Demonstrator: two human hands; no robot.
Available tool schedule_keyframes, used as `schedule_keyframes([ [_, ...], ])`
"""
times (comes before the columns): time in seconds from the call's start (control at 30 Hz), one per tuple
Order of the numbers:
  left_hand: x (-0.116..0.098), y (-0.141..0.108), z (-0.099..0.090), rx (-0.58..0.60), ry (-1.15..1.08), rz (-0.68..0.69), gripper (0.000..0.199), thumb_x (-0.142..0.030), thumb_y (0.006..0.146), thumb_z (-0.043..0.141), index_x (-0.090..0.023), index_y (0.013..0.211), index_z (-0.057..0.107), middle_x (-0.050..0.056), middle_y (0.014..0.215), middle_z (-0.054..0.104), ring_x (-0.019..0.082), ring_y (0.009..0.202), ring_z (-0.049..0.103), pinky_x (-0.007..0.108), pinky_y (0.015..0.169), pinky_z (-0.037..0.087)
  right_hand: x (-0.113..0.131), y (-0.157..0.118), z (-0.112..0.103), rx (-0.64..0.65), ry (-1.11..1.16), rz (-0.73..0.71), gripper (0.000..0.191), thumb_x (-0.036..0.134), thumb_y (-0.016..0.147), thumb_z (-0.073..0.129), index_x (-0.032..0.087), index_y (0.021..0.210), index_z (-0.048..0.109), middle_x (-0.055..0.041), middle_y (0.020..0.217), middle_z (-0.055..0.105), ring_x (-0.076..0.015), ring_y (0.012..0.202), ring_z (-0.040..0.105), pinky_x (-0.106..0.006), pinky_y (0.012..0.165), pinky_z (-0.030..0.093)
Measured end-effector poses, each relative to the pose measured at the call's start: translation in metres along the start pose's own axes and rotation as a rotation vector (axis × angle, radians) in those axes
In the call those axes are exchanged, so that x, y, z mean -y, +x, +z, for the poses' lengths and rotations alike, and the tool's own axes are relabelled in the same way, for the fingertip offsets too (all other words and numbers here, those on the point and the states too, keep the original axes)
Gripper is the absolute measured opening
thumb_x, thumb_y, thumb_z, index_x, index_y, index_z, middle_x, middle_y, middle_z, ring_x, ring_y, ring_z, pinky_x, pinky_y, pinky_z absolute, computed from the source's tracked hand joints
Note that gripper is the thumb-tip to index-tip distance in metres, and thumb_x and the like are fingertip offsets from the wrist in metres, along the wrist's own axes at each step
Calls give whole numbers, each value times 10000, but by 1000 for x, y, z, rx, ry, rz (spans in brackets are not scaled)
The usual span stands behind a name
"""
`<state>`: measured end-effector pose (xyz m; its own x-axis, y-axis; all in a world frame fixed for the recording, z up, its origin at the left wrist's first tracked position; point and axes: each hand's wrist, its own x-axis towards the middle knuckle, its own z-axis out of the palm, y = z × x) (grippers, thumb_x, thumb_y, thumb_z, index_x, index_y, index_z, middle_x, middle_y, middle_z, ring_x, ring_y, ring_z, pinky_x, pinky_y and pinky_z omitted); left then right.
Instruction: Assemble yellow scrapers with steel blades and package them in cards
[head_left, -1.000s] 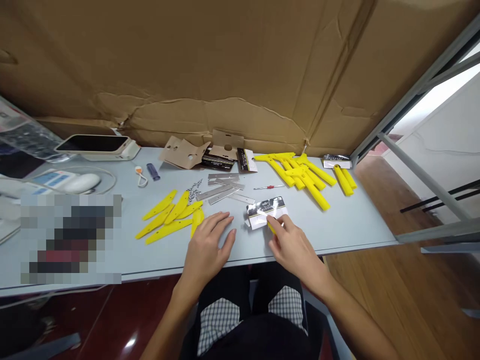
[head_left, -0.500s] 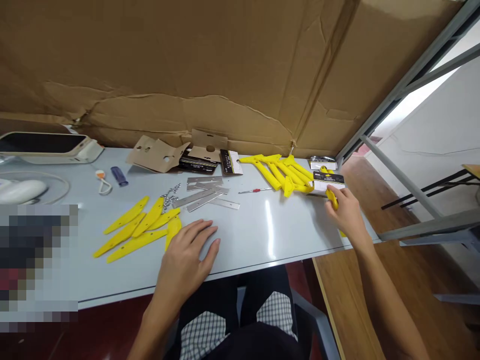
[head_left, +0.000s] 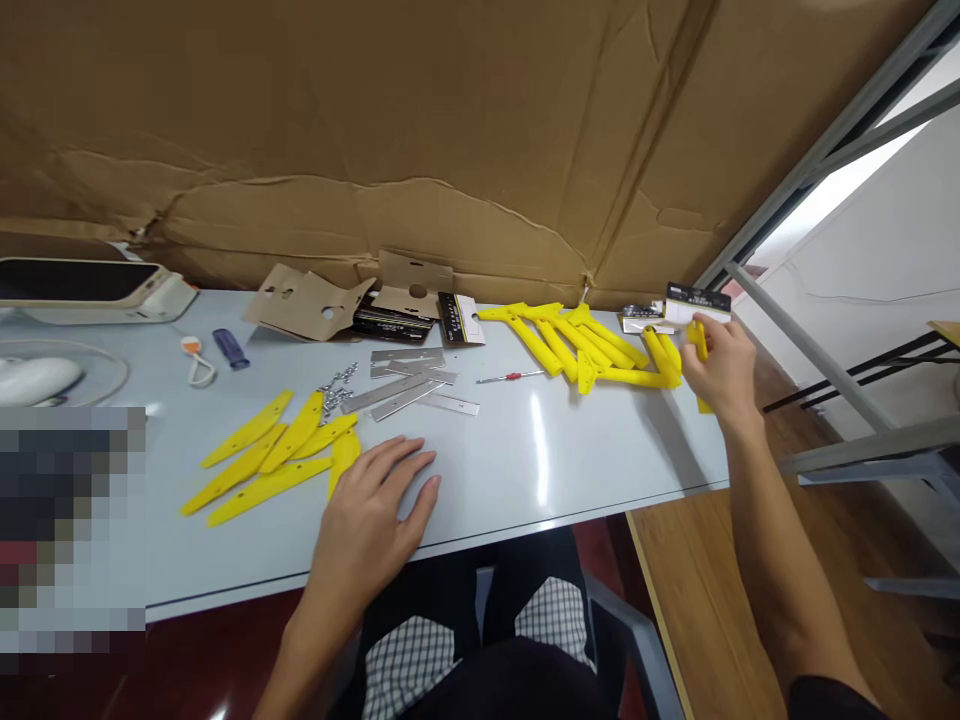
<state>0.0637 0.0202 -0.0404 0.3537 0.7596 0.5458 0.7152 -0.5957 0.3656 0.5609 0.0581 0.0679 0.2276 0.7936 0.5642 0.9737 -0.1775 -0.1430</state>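
My right hand [head_left: 724,370] is closed around a yellow scraper [head_left: 700,340] at the table's right end. A black-and-white card [head_left: 697,302] sits at its far end, and more yellow shows below my fingers. Just left of it lies a pile of yellow scraper handles [head_left: 559,345], with another printed card [head_left: 639,318] behind. My left hand [head_left: 371,505] rests on the table, fingers spread and holding nothing. It partly covers one of several flat yellow pieces [head_left: 270,492]. Metal blades [head_left: 405,384] and small screws [head_left: 337,392] lie beyond it.
A thin red-and-silver screwdriver [head_left: 513,377] lies mid-table. Folded cardboard cards [head_left: 307,305] and a black printed card [head_left: 459,318] stand along the cardboard wall [head_left: 375,120]. At left are a blue cap-like piece [head_left: 231,349], a white looped strap [head_left: 199,368] and a white device [head_left: 90,290]. Metal frame bars [head_left: 825,370] rise at right.
My right hand has moved right and slightly away from me, carrying the scraper and its card off the pile. Handles behind it are now uncovered. My left hand stays in place.
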Motion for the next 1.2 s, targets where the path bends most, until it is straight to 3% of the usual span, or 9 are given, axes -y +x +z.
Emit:
schedule_keyframes([
  [0.07, 0, 0, 1, -4, 2, 4, 228, -303, 1061, 616, -200, 1245, 705, 140, 1308, 738, 377, 1283, 661, 596, 1086, 534, -8, 30, 20, 24, -51, 35, 577, 294, 949, 521, 114, 1482, 650, -212, 1174, 659, -341, 1037, 668, -471, 1020, 514],
  [0.17, 0, -1, 1, -7, -4, 2, 223, -300, 1062, 617, -201, 1242, 705, 138, 1310, 739, 367, 1281, 663, 585, 1090, 535, -15, 55, 50, 201, -162, 46, 575, 316, 994, 484, 102, 1514, 600, -256, 1290, 660, -357, 1152, 646, -449, 1025, 487],
  [0.37, -1, 0, -1, 3, -16, -20, 221, -293, 1053, 626, -202, 1231, 720, 136, 1329, 737, 361, 1293, 663, 580, 1107, 532, -22, 61, 76, 429, -220, 20, 505, 325, 958, 584, 81, 1380, 716, -258, 1203, 752, -325, 1034, 677, -397, 931, 490],
  [0.6, -4, 1, -2, 7, -36, -39, 219, -299, 1051, 624, -206, 1220, 726, 133, 1331, 743, 373, 1302, 659, 602, 1101, 542, -4, 53, 53, 430, -287, 3, 546, 428, 1007, 543, 147, 1446, 705, -279, 1331, 709, -395, 1134, 664, -480, 918, 480],
  [0.7, -5, 1, -3, 12, -38, -49, 217, -293, 1054, 618, -202, 1219, 726, 135, 1335, 744, 367, 1300, 659, 597, 1097, 547, 10, 26, 33, 448, -189, -241, 517, 471, 1024, 552, 239, 1458, 710, -196, 1431, 697, -402, 1271, 602, -491, 955, 460],
  [0.77, -6, 1, -4, 16, -41, -60, 213, -289, 1054, 613, -206, 1210, 733, 128, 1335, 748, 360, 1303, 660, 589, 1106, 545, 14, 6, 26, 490, -98, -417, 484, 506, 1012, 603, 224, 1371, 762, -168, 1412, 724, -393, 1260, 602, -480, 927, 460],
  [0.83, -6, 1, -4, 20, -41, -64, 212, -287, 1053, 611, -209, 1200, 741, 124, 1335, 751, 356, 1306, 661, 584, 1116, 541, 15, -11, 26, 500, -89, -478, 456, 466, 1012, 630, 210, 1364, 763, -165, 1388, 744, -382, 1209, 627, -479, 905, 451],
  [1.03, -6, 0, -4, 18, -31, -55, 220, -280, 1065, 595, -193, 1210, 735, 132, 1328, 752, 357, 1320, 650, 583, 1108, 541, 14, -23, 37, 442, -71, -481, 302, 264, 993, 625, 158, 1205, 812, -166, 1193, 807, -347, 1109, 671, -488, 960, 467],
  [1.2, -7, 1, -5, 20, -41, -50, 213, -274, 1065, 598, -192, 1207, 734, 129, 1324, 753, 352, 1321, 650, 583, 1112, 542, 33, -39, 11, 357, 141, -446, 242, 288, 961, 642, 172, 1130, 771, -155, 1130, 763, -316, 1057, 715, -451, 955, 541],
])
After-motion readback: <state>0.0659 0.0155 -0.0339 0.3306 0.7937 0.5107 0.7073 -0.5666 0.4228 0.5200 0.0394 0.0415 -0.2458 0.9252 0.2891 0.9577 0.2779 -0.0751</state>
